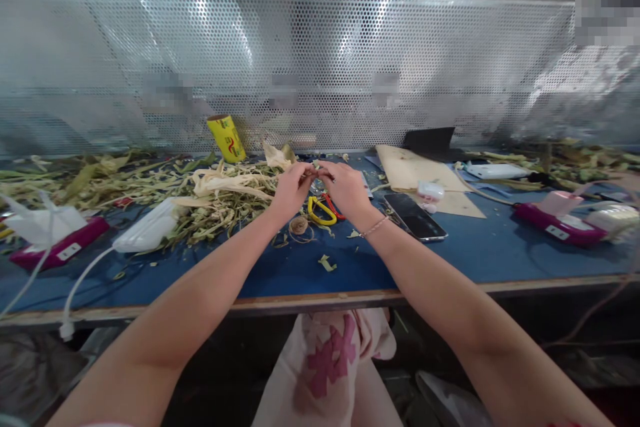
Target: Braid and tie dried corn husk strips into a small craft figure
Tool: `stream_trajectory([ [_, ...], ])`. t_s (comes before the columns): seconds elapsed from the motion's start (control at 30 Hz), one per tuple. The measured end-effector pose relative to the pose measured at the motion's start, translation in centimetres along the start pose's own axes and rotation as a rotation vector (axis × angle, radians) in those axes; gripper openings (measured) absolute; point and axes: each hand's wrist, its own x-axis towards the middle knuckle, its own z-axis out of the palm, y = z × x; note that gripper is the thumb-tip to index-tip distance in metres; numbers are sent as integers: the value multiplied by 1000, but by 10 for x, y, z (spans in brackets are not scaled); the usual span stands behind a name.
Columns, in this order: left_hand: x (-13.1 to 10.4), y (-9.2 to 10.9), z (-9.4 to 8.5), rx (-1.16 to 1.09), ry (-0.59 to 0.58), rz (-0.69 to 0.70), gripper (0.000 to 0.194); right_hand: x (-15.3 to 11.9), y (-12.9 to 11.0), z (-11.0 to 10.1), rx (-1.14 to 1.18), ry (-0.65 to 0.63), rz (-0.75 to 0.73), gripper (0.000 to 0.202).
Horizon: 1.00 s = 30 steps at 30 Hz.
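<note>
My left hand [294, 185] and my right hand [346, 188] meet over the blue table, fingertips pinched together. Between them shows a small pale-green piece [316, 165], mostly hidden by the fingers; its kind is unclear. Just below the hands lie scissors with yellow handles [321, 211] and a red-handled tool [334, 207], both partly covered. A small ball of brown twine [299, 225] sits beside the yellow handles. Left of my left hand spreads a heap of dried husks [225, 197], with pale strips on top.
A yellow tube [227, 138] leans near the perforated metal screen [300, 40]. At right lie a phone [415, 216], a small clear-and-white case [431, 192] and a beige sheet [413, 167]. Purple power strips [60, 247] with white cables occupy both sides. A husk scrap [327, 263] lies near the front edge.
</note>
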Motion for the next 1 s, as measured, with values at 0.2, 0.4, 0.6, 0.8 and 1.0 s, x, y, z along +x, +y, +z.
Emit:
stream_trajectory([
  [0.2,-1,2,3,8,-11,-40,6,0,0,2,22,-11,10,27],
  [0.4,0,6,4,-169,-20,-243,6,0,-2,2,224,71,85,20],
  [0.6,1,2,5,-277,-8,-333,7,1,-4,2,407,60,324,10],
  [0.8,0,1,5,-330,-2,-343,8,2,-4,4,488,32,363,10],
  [1.0,0,0,5,-327,2,-333,6,0,0,6,416,0,284,5],
])
